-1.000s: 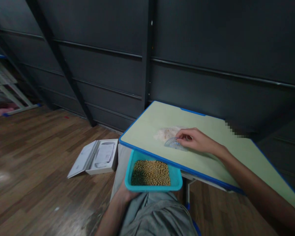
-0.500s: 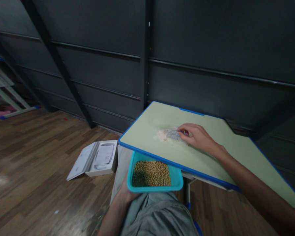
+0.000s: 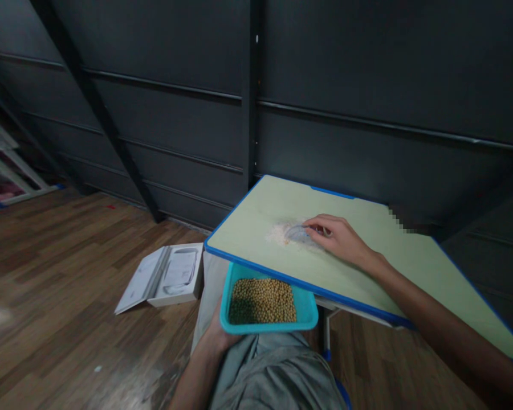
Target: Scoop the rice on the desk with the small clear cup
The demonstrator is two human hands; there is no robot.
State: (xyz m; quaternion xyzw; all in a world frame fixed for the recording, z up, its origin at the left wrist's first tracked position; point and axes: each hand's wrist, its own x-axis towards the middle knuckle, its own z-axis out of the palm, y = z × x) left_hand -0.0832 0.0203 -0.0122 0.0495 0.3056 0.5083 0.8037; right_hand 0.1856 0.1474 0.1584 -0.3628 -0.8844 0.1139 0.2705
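My left hand [image 3: 223, 333] grips the left side of a turquoise plastic tub [image 3: 305, 310], its fingers mostly hidden beneath. Round tan soybeans [image 3: 267, 302] fill much of the tub, which is held over my lap under the front edge of the table. On the pale green tabletop [image 3: 256, 205], my right hand [image 3: 340, 236] pinches a clear, curved-edged piece of plastic that looks like a protractor [image 3: 297, 232]. It lies low over a patch of whitish powder and crumbs [image 3: 277, 232].
An open white box [image 3: 179, 279] with papers inside stands left of my leg. The table has a blue raised rim [image 3: 248, 263]. Behind it rises a dark panelled wall [image 3: 175, 125]. White metal legs of other furniture [image 3: 17, 171] show at far left.
My right hand has slid slightly left with the protractor-like piece, over the powder. My left hand and the tub stay almost where they were.
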